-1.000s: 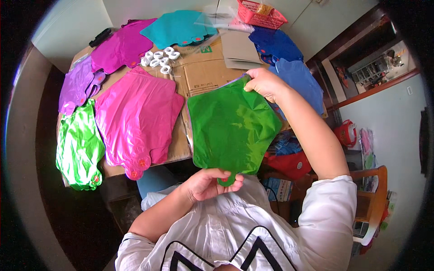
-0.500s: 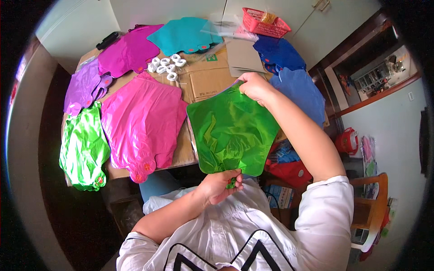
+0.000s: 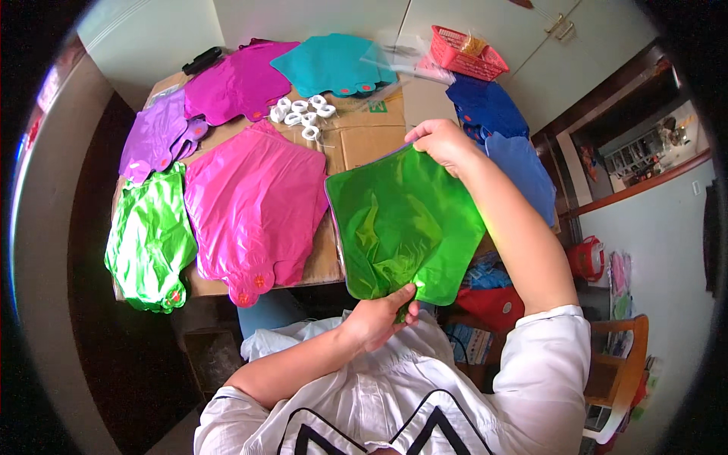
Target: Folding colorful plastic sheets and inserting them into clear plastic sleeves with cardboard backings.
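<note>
From head height, one camera (a wide fisheye) looks down over the table (image 3: 369, 142).

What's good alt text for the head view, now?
A person's left hand grips the lower end of a shiny green foil shape, the right hand its upper edge. Pink foil shapes, teal ones and a cluster of white rings lie on a cardboard-covered table.
</note>
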`<state>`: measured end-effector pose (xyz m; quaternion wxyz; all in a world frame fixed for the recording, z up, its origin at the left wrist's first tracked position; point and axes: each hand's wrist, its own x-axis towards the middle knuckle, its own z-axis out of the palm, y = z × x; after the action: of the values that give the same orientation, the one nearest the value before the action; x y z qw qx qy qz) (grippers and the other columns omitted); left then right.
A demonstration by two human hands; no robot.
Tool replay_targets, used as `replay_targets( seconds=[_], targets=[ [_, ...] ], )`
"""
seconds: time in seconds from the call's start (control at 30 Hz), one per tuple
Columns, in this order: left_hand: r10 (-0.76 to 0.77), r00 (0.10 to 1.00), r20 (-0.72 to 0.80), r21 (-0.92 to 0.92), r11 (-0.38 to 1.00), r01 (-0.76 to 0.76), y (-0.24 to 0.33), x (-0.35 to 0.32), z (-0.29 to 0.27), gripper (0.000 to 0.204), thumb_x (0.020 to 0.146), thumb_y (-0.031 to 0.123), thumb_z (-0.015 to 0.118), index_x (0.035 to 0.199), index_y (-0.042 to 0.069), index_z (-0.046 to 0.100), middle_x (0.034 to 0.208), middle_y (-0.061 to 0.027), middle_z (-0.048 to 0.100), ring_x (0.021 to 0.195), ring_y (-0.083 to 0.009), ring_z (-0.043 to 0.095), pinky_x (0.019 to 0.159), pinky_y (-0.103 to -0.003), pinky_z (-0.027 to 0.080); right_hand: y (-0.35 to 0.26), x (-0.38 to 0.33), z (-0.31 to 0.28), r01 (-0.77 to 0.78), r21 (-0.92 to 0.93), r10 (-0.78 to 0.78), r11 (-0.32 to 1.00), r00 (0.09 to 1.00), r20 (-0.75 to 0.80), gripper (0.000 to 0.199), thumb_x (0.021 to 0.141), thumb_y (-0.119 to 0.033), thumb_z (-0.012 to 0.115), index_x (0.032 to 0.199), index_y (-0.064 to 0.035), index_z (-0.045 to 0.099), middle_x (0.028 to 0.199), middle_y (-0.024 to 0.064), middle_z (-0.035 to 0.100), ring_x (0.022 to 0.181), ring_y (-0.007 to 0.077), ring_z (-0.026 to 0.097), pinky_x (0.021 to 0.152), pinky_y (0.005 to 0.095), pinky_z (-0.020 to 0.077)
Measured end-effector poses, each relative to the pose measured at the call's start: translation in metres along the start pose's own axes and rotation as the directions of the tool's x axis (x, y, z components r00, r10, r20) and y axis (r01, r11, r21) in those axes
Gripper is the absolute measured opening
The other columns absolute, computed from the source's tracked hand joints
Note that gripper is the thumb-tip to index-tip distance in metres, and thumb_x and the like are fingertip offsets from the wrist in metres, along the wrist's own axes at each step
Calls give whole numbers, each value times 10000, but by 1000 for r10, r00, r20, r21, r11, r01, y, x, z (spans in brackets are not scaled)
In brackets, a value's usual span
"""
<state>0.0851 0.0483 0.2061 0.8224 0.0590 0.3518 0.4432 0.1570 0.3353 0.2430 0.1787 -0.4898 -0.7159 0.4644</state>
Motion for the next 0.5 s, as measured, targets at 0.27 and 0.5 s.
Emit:
replay_targets(
  seconds=[0.27, 0.5],
  targets=[
    [-33, 999, -24, 23, 999, 34, -5, 8, -10, 197, 1005, 226, 472, 872, 104, 552, 742, -8, 554, 684, -130, 505, 687, -285, 437, -8, 18, -19, 88, -268, -12, 959, 962, 274, 315, 720, -47, 720, 1018, 27, 650, 886, 102, 674, 785, 178, 625, 720, 303, 502],
    [146, 989, 9, 301, 943, -142, -2, 11, -5, 220, 999, 200, 485, 854, 57, 566, 720, -24, 562, 638, -130, 517, 598, -270, 453, -87, 29, -2, 388, -479, 169, 787, 612, 773, 664, 718, -158, 799, 1283, 14, 495, 1154, 135, 606, 1055, 196, 577, 912, 323, 458]
  ],
)
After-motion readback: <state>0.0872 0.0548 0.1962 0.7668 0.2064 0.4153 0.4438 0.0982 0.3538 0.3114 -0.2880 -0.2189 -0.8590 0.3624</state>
